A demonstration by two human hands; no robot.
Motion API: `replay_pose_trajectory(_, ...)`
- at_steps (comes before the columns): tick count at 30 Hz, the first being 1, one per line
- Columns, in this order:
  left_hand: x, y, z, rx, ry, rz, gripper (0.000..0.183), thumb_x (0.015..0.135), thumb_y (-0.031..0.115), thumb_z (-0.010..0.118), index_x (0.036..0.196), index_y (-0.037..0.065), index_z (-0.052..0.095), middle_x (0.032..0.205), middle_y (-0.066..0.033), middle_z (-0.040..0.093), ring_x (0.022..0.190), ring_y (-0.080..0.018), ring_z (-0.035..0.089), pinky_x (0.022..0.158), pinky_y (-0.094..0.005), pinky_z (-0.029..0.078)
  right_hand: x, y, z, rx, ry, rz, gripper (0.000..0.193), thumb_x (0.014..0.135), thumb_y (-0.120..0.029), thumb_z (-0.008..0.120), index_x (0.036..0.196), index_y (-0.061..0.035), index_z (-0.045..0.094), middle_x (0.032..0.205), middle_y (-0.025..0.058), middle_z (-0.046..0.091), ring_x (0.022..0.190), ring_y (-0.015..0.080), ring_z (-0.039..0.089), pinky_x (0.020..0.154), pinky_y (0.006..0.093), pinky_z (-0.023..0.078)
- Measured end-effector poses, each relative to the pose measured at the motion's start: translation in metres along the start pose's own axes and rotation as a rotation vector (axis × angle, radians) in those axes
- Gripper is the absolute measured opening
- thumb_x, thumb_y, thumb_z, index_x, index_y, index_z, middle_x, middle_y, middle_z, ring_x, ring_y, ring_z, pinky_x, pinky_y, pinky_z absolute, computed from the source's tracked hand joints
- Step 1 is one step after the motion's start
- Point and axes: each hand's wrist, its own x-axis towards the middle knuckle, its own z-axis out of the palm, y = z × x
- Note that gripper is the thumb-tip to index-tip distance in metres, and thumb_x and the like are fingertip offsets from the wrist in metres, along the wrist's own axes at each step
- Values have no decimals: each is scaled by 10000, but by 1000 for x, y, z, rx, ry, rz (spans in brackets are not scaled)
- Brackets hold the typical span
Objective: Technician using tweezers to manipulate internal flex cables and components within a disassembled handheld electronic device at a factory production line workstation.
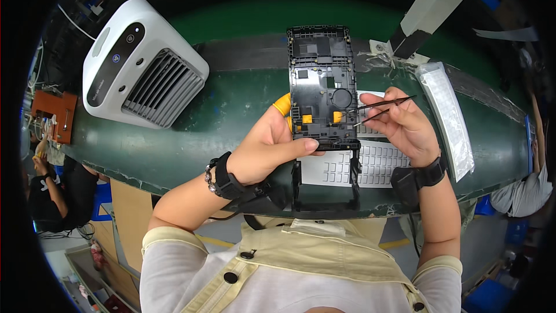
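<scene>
Both hands work close together over a dark green tabletop (174,133). The left hand (269,148) is closed on a black phone frame (322,84), thumb lying across its lower edge and fingers wrapped behind its left side; an orange finger cot (282,104) covers one fingertip that peeks out beside the frame. The frame stands upright and lifted off the surface, its inner face toward the camera, with a round cut-out and two small orange patches near its lower part. The right hand (405,124) is pinched on thin black tweezers (379,109), whose tips reach the frame's right edge next to one orange patch; whether anything sits between the tips is too small to tell. Directly under the hands lies a white sheet of small rectangular stickers (370,165), set in rows, partly hidden by the frame. A black holder (324,188) stands at the tabletop's near edge below the frame. To the right lies a long clear plastic sleeve (446,116), its contents not discernible. A white desktop fan unit (142,64) sits well apart on the left. Both wrists carry black straps.
</scene>
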Motion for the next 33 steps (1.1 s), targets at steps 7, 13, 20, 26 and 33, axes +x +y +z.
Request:
replay_pose_trajectory(7,-6,-6,-7,-68,-62,21,675,700,6,541,1244,40,143,1156,-129,398,1062,-205,424,819,-336,412,3,-3,20,-58,78,-48,170,775,-132,538,924,-62,498,941,191,551,607,119,515,580,243,444)
replay_pose_trajectory(13,-17,-10,-4,-171,-92,-4,748,669,-111,496,1265,81,88,1227,-133,309,1146,-216,325,926,-358,284,11,9,49,-255,122,-196,207,765,-166,553,903,-26,488,898,216,561,549,94,471,528,202,404)
replay_pose_trajectory(20,-15,-16,-4,-104,-132,6,757,672,-112,483,1273,83,65,1227,-140,317,1150,-221,326,934,-360,272,3,20,43,-443,280,-310,166,787,-146,511,894,-26,469,895,223,560,488,57,409,482,162,353)
replay_pose_trajectory(26,-12,-17,-8,-143,-95,-15,744,671,-110,484,1269,69,79,1225,-144,322,1154,-225,322,940,-354,268,1,19,41,-453,258,-285,138,810,-140,465,917,-60,427,888,176,559,506,37,315,498,164,278)
replay_pose_trajectory(33,-1,-17,-9,-52,-135,77,659,681,-18,539,1230,14,177,1167,-125,385,1090,-197,384,916,-318,295,-3,16,49,-413,289,-374,109,783,-66,496,851,-53,412,849,162,582,575,40,416,530,158,329)
